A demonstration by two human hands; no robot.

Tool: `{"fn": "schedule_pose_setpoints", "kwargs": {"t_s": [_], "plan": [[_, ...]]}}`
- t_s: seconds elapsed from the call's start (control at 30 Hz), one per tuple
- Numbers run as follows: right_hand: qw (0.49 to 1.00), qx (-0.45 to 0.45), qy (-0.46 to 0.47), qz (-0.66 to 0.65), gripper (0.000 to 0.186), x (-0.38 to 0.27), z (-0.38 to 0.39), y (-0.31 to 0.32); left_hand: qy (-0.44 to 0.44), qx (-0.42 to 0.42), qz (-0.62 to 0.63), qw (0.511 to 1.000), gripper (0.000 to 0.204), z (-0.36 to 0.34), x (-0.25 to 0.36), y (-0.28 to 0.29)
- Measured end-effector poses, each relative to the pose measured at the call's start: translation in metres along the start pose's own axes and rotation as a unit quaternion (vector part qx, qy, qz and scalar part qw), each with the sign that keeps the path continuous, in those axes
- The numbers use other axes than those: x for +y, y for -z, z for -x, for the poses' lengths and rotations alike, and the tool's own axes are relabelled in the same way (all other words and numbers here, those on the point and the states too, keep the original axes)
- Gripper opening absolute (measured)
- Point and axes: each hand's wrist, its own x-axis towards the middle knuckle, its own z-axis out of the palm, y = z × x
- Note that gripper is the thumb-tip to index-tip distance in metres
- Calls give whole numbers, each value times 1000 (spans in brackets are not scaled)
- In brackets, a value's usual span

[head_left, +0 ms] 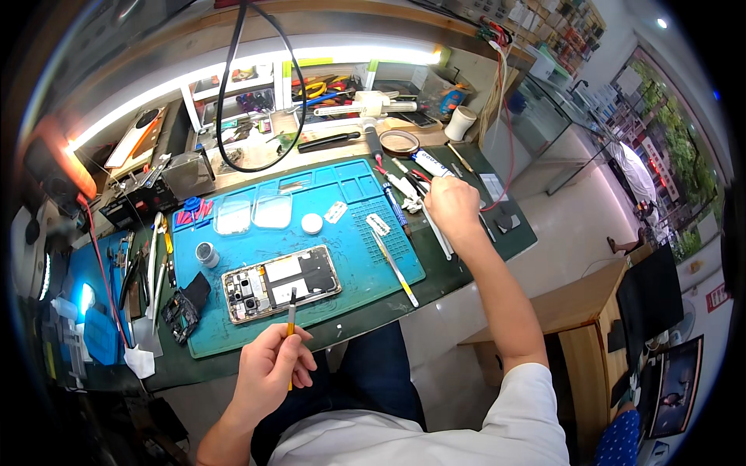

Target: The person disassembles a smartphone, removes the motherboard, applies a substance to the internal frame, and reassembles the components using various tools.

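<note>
My left hand [270, 365] pinches a slim yellow-handled tool [291, 320] with a dark tip, like a small brush. Its tip is over the lower edge of an opened phone [317, 273], whose inner parts show. The phone lies tilted on the blue work mat [326, 317]. My right hand [454, 205] is stretched to the far right, fingers curled down beside a white tube [431, 163] with dark print. What those fingers hold, if anything, is hidden. White crumpled tissue [406, 190] and a blue pen-like tube [395, 203] lie left of that hand.
A craft knife [398, 272] and a razor blade [378, 225] lie right of the phone. Two clear trays [272, 210], a white round pot [311, 224] and a small jar [207, 254] stand behind it. A black cable loop [221, 85] hangs in front of the shelf.
</note>
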Motion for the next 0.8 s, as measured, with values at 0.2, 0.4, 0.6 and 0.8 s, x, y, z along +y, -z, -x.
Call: {"fn": "schedule_pose_setpoints", "kwargs": {"t_s": [0.2, 0.4, 0.6, 0.8], "plan": [[994, 23, 89, -60, 19, 19, -4, -5, 2, 1, -5, 1000, 27, 2, 4, 2], [991, 82, 80, -75, 15, 28, -6, -8, 1, 6, -1, 1000, 25, 1, 3, 0], [916, 202, -8, -347, 20, 29, 10, 26, -10, 3, -11, 1000, 23, -1, 6, -2], [793, -27, -18, -609, 16, -9, 79, 90, -21, 6, -22, 1000, 27, 2, 3, 2]]}}
